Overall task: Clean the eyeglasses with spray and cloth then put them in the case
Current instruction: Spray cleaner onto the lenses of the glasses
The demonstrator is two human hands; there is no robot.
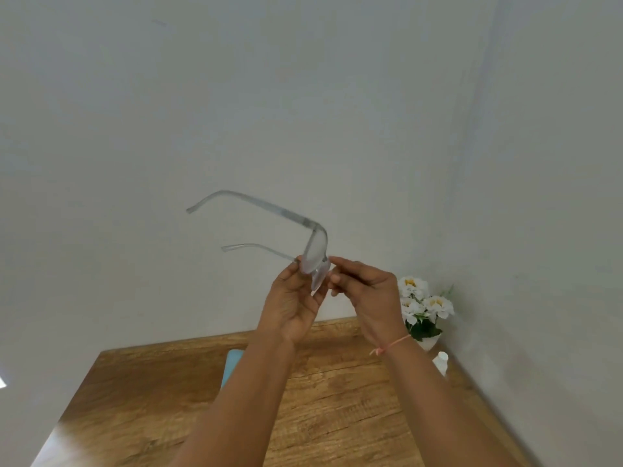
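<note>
Clear-framed eyeglasses (315, 246) are held up in front of the wall, temples unfolded and pointing left. My left hand (293, 305) grips the lower lens end of the frame from the left. My right hand (365, 291) pinches the frame's front at the lower lens from the right. A white spray bottle (441, 362) stands on the wooden table (337, 399) at the right edge, partly behind my right forearm. A light blue flat thing (232, 364), cloth or case, lies on the table, mostly hidden by my left forearm.
A white pot of white flowers (423, 311) stands in the table's far right corner against the walls. Pale walls rise behind and to the right of the table.
</note>
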